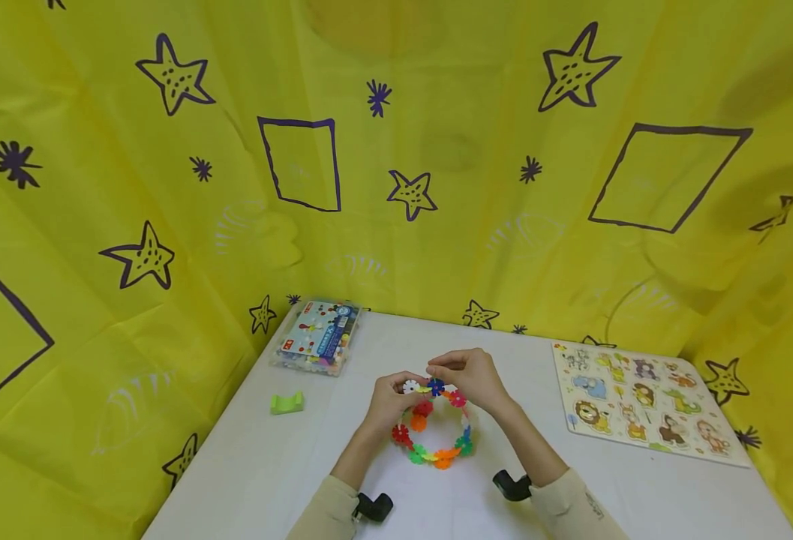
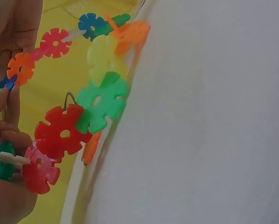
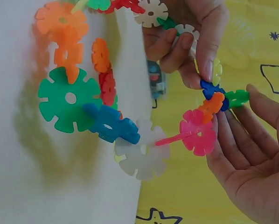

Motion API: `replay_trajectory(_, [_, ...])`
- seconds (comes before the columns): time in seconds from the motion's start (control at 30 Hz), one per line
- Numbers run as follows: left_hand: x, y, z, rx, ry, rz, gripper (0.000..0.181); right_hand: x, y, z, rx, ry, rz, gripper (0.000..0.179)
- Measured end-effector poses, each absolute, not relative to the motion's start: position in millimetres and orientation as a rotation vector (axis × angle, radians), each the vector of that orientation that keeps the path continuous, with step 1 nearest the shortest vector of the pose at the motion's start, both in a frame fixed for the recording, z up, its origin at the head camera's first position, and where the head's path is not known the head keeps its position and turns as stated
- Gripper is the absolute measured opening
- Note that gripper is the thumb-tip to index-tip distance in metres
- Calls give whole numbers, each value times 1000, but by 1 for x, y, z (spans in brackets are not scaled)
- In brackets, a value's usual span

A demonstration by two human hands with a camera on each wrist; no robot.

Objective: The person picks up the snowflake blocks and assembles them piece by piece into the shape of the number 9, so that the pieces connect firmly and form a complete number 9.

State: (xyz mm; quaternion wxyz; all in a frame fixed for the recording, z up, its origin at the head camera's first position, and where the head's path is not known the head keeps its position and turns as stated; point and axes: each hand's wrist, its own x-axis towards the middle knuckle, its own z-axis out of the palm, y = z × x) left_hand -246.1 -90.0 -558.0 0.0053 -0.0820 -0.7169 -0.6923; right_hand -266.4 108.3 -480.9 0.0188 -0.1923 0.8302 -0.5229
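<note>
Both hands are raised over the table around a ring of interlocking plastic snowflake discs (image 1: 443,459) in red, orange, green, blue, pink and white. My left hand (image 1: 387,405) grips the ring's far left part, its thumb and a finger at a dark blue disc (image 3: 211,88) and a yellow disc (image 3: 217,71). My right hand (image 1: 473,379) pinches a small green disc (image 3: 237,98) joined to that blue one, with its other fingers behind the chain. A red disc (image 1: 423,409) and an orange disc (image 1: 419,424) show inside the ring.
A clear plastic case (image 1: 318,337) with a printed label stands at the back left of the white table (image 1: 234,480). Nearer lies a light green block (image 1: 286,403). An animal puzzle board (image 1: 646,405) lies at the right. Yellow patterned cloth (image 1: 437,255) hangs behind.
</note>
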Motion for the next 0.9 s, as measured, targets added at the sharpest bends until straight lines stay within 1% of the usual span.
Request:
replay_trajectory(0.13, [-246,-90,-556,-200,-2232,-2182,18,-266,107,-482,-546,2564,-1644,19])
replay_trajectory(0.3, [-247,-91,-557,-200,-2250,-2202,18,-268,106,-485,-525,2558,-1650,19])
replay_trajectory(0.47, [-248,-96,-557,-294,-2336,-2227,19,-272,108,-489,-529,2527,-1628,25])
replay_trajectory(0.63, [-250,-101,-556,-393,-2343,-2280,22,-286,113,-497,-488,2484,-1711,33])
replay_trajectory(0.73, [-251,-104,-555,-444,-2348,-2260,23,-295,115,-508,-451,2565,-1646,25])
replay_trajectory(0.83, [-250,-105,-554,-498,-2354,-2243,24,-302,115,-519,-409,2701,-1471,14])
replay_trajectory(0.9, [-250,-106,-555,-526,-2356,-2238,25,-306,114,-527,-405,2767,-1361,12])
